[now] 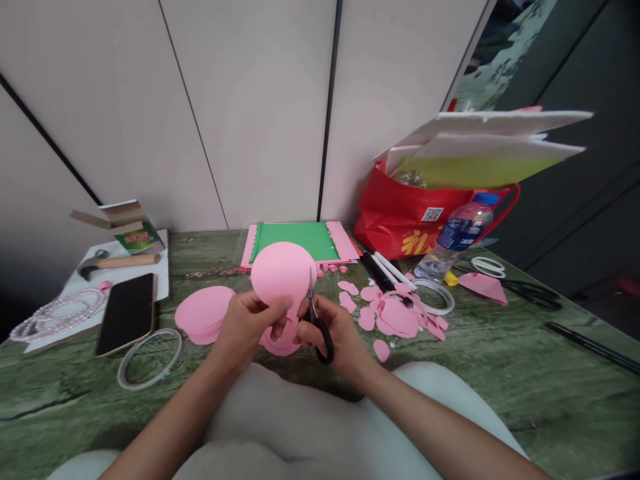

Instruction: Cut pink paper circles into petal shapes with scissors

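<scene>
My left hand pinches a pink paper circle by its lower edge and holds it up over the table. In my right hand is a pair of scissors with black handles; the blades point upward along the circle's right edge. Whether the blades have paper between them I cannot tell. Below my hands lie more pink paper pieces, partly hidden. A stack of pink paper circles rests left of my left hand. Pink petal-like scraps are scattered to the right.
Left are a phone, tape roll, hammer and bead string. Green and pink sheets lie behind. Right stand a red bag and water bottle, near pens, another tape roll and black scissors.
</scene>
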A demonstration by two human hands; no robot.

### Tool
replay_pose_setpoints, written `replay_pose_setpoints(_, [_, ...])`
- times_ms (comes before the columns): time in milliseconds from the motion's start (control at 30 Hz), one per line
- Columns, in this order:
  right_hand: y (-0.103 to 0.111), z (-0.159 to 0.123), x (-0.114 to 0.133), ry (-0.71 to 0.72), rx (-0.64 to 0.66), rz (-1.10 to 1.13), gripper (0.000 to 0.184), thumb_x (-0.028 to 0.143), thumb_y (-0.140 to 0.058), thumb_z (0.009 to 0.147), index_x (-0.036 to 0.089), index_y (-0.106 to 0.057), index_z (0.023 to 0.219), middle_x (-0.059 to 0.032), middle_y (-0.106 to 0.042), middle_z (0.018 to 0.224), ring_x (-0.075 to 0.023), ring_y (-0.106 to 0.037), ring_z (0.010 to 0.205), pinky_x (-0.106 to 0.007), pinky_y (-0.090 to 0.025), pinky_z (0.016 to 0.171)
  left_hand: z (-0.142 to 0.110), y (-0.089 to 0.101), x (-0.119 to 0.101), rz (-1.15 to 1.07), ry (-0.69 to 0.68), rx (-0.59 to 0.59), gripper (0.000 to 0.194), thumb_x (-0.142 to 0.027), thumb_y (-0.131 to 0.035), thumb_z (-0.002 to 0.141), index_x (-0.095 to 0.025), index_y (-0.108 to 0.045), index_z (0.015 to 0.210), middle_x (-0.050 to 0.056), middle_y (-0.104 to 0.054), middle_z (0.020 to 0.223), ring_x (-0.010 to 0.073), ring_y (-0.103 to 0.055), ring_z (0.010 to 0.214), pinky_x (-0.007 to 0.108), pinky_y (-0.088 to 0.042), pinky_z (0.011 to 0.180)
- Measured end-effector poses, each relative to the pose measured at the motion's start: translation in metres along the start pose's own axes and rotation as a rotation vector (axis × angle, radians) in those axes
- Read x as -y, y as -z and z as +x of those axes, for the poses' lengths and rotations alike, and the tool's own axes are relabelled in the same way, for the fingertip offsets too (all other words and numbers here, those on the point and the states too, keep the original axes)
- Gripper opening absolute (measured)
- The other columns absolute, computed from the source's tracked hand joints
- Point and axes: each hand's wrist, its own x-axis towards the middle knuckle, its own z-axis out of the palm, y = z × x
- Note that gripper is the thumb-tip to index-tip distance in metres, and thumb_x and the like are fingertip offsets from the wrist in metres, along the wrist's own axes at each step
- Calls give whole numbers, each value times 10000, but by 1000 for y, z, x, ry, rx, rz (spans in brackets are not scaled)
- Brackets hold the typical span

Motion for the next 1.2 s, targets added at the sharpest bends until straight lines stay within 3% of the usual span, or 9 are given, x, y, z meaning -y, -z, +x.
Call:
replay_pose_setpoints(267, [0, -1, 5, -1, 8, -4, 325, 417, -701, 592, 184, -487, 670, 76, -490, 445, -77, -449, 406, -204, -358, 408, 0, 0, 0, -40, -7, 7, 238, -252, -644, 689, -132, -555, 503, -31, -518, 426, 62, -439, 372, 191, -343, 382])
replay_pose_setpoints(467, [0, -2, 4, 3, 36, 13, 330, 409, -716, 588, 180, -495, 675, 72, -499, 452, -77, -457, 413, -199, -369, 409, 0, -2, -3, -151, 56, 75, 208, -284, -615, 734, -124, -599, 603, -6, -599, 514, 78, -506, 367, 195, -383, 370])
replay_pose_setpoints(800, [0, -2, -1, 35, 62, 40, 334, 373, -729, 591, 182, -490, 725, 44, -538, 571, -80, -446, 491, -214, -368, 489, 0, 0, 0, -102, 40, 18, 276, -234, -674, 668, -113, -572, 443, -21, -525, 378, 42, -423, 319, 165, -317, 343])
replay_pose_setpoints(1200, [0, 1, -3, 58, 33, 60, 367, 367, -734, 579, 191, -480, 776, 39, -466, 661, -100, -406, 584, -229, -318, 531, 0, -1, -1, -61, 51, 13, 256, -235, -684, 649, -119, -579, 447, -29, -523, 385, 35, -408, 307, 157, -297, 325])
